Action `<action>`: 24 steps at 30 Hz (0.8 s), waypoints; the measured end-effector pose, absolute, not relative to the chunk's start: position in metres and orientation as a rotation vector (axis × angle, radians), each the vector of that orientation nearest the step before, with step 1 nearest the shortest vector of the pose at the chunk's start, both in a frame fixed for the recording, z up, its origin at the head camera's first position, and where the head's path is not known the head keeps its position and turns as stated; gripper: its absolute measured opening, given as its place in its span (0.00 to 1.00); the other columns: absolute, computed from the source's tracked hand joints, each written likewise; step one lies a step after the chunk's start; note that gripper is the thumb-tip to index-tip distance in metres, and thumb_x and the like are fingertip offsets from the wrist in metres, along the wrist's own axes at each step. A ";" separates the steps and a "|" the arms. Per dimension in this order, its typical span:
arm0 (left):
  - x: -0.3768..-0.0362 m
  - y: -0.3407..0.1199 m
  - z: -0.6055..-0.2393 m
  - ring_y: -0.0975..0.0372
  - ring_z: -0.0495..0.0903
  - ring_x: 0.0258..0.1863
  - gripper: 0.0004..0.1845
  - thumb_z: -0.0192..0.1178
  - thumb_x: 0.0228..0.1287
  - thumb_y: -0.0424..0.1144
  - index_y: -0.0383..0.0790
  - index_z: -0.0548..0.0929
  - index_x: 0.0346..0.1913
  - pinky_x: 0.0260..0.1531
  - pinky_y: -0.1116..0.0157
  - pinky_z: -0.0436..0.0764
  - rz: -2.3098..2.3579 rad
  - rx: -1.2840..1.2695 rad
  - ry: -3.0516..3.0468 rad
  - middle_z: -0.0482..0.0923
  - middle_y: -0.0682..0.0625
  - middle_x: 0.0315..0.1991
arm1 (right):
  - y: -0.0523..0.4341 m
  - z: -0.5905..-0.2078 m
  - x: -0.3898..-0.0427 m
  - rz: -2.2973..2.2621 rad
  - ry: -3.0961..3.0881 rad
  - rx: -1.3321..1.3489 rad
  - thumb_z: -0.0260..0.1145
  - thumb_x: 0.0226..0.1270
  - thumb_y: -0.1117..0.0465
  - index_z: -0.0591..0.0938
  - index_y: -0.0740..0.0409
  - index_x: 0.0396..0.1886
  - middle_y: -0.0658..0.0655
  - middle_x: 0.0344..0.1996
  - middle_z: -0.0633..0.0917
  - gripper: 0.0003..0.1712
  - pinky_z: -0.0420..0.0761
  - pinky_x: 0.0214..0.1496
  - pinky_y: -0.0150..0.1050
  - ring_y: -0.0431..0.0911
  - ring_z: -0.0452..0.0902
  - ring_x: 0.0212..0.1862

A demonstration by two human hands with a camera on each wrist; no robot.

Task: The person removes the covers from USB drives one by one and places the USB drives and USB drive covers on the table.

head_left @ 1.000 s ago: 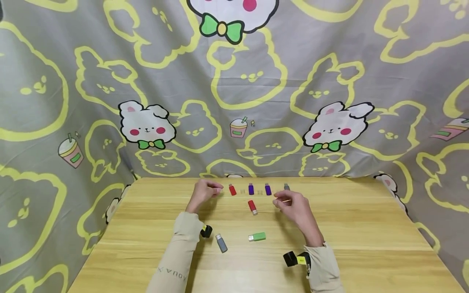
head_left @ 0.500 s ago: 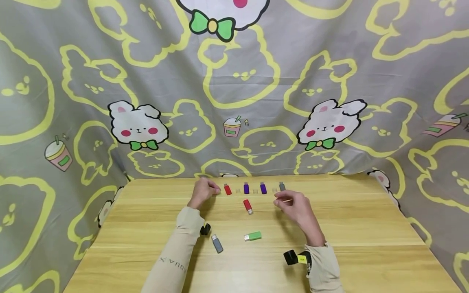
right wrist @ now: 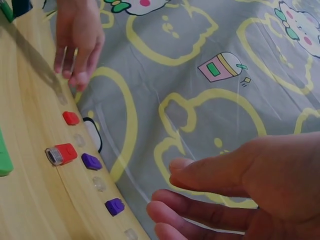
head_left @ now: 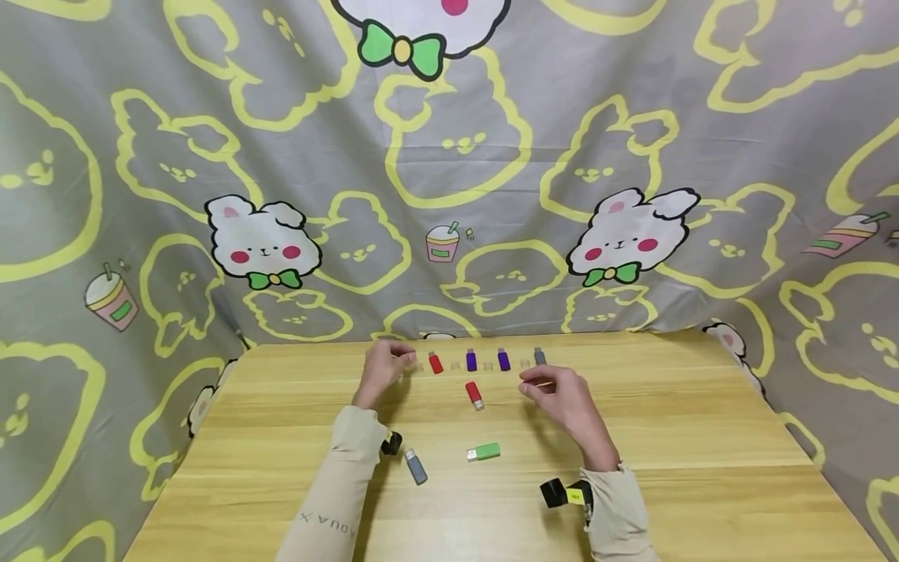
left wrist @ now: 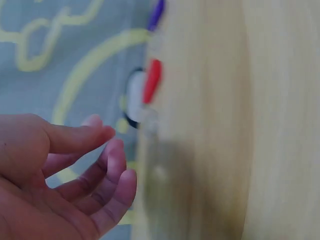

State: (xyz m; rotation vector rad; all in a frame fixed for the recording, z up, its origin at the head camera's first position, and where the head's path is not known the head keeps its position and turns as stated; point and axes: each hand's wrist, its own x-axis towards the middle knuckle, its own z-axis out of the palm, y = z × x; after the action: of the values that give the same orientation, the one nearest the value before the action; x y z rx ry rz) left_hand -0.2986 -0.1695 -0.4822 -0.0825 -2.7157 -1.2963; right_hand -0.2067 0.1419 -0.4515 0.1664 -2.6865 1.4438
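Red drives (head_left: pixel 435 363), two; purple (head_left: pixel 471 361), two; grey (head_left: pixel 416 467), two; green (head_left: pixel 484 452), one.

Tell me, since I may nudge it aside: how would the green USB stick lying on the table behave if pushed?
The green USB stick looks like a small, flat-sided plastic block, so it would probably slide over the smooth wooden table rather than roll. It seems rigid and light. Lying flat, it is unlikely to tip.
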 end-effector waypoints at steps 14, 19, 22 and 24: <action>-0.240 -0.165 -0.462 0.49 0.85 0.41 0.11 0.64 0.73 0.33 0.30 0.87 0.52 0.41 0.68 0.83 -1.641 -0.140 -2.463 0.87 0.39 0.42 | 0.125 -0.455 -0.204 1.431 -2.821 0.379 0.71 0.67 0.70 0.88 0.64 0.47 0.59 0.42 0.89 0.10 0.86 0.46 0.45 0.52 0.85 0.44; -0.230 -0.164 -0.459 0.46 0.85 0.42 0.11 0.63 0.72 0.31 0.28 0.87 0.51 0.40 0.68 0.82 -1.703 -0.157 -2.439 0.87 0.37 0.43 | 0.115 -0.461 -0.200 1.391 -2.915 0.582 0.72 0.64 0.74 0.87 0.66 0.46 0.61 0.42 0.88 0.11 0.85 0.48 0.45 0.51 0.84 0.44; -0.228 -0.163 -0.457 0.46 0.85 0.42 0.10 0.63 0.72 0.30 0.27 0.87 0.50 0.41 0.68 0.83 -1.710 -0.221 -2.462 0.87 0.36 0.43 | 0.108 -0.463 -0.196 1.350 -2.978 0.650 0.74 0.61 0.74 0.87 0.65 0.45 0.58 0.40 0.87 0.12 0.84 0.48 0.46 0.50 0.82 0.43; -0.226 -0.163 -0.457 0.45 0.85 0.41 0.09 0.63 0.72 0.30 0.27 0.87 0.49 0.40 0.68 0.83 -1.707 -0.250 -2.491 0.87 0.36 0.42 | 0.103 -0.463 -0.194 1.321 -3.019 0.660 0.75 0.59 0.75 0.88 0.64 0.43 0.57 0.38 0.86 0.13 0.83 0.47 0.46 0.49 0.80 0.42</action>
State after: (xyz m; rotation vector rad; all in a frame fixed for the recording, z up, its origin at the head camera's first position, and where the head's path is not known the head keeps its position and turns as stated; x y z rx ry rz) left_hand -0.2257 -0.1628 -0.4566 -0.2503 -2.4909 -1.7067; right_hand -0.1936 0.1027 -0.4630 0.6595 -3.0193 1.3208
